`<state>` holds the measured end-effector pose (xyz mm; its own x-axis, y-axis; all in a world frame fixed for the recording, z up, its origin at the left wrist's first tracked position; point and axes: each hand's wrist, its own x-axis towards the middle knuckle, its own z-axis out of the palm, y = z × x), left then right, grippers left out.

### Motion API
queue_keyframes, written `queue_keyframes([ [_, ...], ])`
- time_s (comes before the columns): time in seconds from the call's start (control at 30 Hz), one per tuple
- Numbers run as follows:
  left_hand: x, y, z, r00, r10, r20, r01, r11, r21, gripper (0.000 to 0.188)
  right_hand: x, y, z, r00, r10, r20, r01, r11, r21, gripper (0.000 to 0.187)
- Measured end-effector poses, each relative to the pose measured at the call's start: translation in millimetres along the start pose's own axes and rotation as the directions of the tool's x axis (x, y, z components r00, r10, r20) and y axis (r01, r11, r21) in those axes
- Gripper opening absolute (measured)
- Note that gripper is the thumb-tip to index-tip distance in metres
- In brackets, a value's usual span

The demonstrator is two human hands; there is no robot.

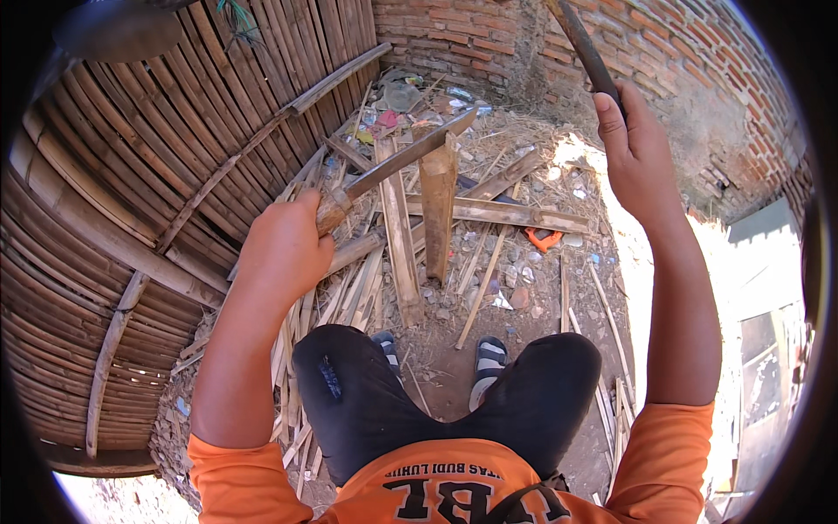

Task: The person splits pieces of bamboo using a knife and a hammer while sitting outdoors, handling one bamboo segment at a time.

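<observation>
My left hand is closed round the wooden handle of a machete, whose blade points away and to the right. The blade rests across the top end of an upright split bamboo piece. Raised at the right, my right hand grips a dark stick, its far end running past the picture's upper edge. The stick is apart from the blade. Left of the upright piece leans a longer bamboo slat. Both stand between my feet and a bamboo pole lying crosswise behind.
A bamboo-slat wall runs close along the left, and a brick wall stands at the back. Thin split strips litter the ground. An orange plastic handle-like piece lies beside the crosswise pole, with scattered rubbish farther back.
</observation>
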<state>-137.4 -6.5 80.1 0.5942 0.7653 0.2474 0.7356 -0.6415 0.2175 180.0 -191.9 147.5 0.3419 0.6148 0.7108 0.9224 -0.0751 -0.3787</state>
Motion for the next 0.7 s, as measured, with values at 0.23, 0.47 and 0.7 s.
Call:
queue_keyframes([
  [0.23, 0, 0, -6, 1.0, -0.015, 0.026, 0.015, 1.0, 0.023, 0.026, -3, 2, 3, 0.902, 0.146, 0.406, -0.013, 0.95, -0.312, 0.035],
  [0.47, -1, -2, -2, 1.0, 0.003, 0.009, -0.003, 1.0, 0.002, 0.026, -18, 16, 24, 0.911, 0.139, 0.388, -0.036, 0.965, -0.262, 0.036],
  [0.7, -1, 4, -5, 1.0, 0.023, 0.02, -0.024, 1.0, 0.009, 0.024, 7, 8, 8, 0.997, 0.004, 0.075, -0.005, 1.0, 0.002, 0.037],
])
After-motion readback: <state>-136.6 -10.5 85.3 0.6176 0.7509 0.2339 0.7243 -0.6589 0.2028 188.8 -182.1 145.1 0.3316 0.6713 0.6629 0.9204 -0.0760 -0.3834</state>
